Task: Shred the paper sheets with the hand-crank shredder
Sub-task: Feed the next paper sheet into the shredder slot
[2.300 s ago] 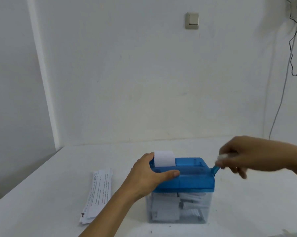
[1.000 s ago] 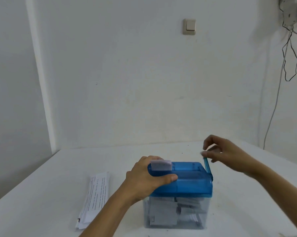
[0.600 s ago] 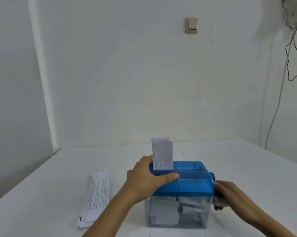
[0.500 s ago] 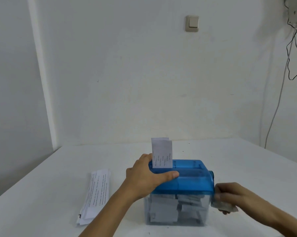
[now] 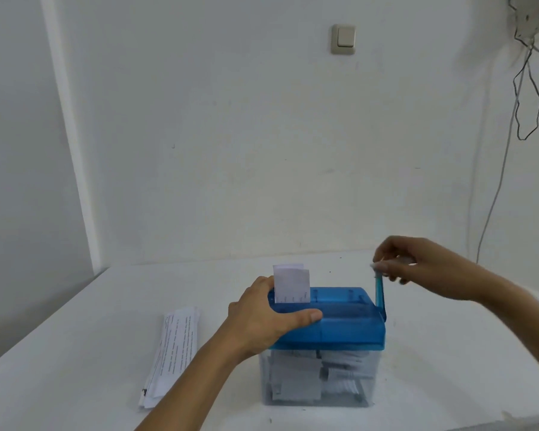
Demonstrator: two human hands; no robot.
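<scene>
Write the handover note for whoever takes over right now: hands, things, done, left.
Hands: left hand grips the shredder by its blue top, steadying it; right hand pinches the knob of the crank, whose arm points up.
Things: a folded sheet stands part way in the slot. The stack of sheets lies on the table, left of the shredder.
Done: paper pieces already lie in the clear bin.
Left: crank this sheet through, then feed the stack.

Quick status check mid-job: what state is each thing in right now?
Shredder top: seated on the bin, gripped by the left hand.
Sheet: upright, partly fed into the top.
Crank: pointing up, knob pinched by the right hand.
Bin: partly filled with paper pieces.
Paper stack: flat on the table, untouched.
</scene>
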